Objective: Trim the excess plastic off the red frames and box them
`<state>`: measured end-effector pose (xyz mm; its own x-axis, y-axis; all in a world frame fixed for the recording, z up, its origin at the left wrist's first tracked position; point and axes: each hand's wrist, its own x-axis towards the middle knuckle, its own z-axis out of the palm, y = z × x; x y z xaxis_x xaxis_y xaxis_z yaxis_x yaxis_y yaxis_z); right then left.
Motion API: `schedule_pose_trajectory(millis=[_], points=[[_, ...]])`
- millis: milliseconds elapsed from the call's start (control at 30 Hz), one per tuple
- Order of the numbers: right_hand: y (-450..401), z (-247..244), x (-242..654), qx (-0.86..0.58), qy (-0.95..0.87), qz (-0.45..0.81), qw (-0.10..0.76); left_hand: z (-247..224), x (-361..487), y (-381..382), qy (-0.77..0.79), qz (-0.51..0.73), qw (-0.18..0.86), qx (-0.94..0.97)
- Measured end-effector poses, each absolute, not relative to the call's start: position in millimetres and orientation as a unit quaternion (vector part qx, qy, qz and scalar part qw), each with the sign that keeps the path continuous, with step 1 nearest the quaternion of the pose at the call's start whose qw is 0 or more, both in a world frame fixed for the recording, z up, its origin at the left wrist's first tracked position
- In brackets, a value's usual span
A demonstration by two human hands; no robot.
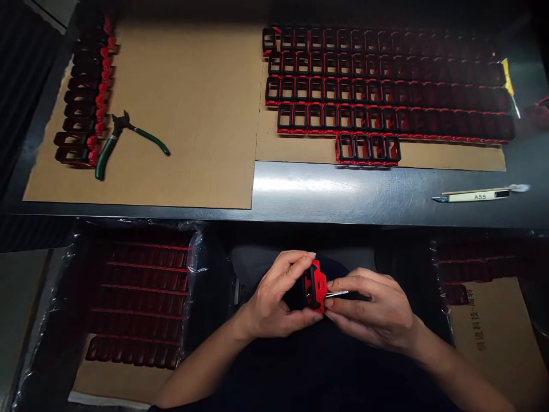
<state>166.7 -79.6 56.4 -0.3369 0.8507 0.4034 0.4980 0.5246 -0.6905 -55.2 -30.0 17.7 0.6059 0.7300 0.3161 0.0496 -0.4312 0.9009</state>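
A red and black frame-like part (318,286) is held in front of my body, below the table edge. My left hand (278,294) grips it from the left, with fingers at its top and the thumb at its bottom. My right hand (373,306) is at the part's right side, its fingers closed round a thin metallic tool (337,294) whose end meets the red face. The tool's far end and its handle are mostly hidden by my fingers.
Rows of similar parts (316,88) stand on cardboard at the table's right. Green-handled pliers (120,123) lie on the left cardboard (193,114), beside a column of parts. A cutter marked A55 (476,196) lies right. Lined boxes of parts flank my arms.
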Motion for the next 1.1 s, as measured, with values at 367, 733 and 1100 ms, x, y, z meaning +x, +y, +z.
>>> schedule_pose_trajectory(millis=[367,733,1100], points=[[-80.6,56.6,167.2,-0.434,-0.776,0.269,0.371,14.4,-56.1,-29.1,0.251,0.36,0.466,0.768],[-82.1,68.9,166.6,-0.438,-0.804,0.27,0.297,12.9,-58.4,-29.2,0.248,0.349,0.475,0.769],[-85.7,68.7,158.7,-0.421,-0.817,0.222,0.325,10.0,-59.7,-31.8,0.266,0.364,0.466,0.761]])
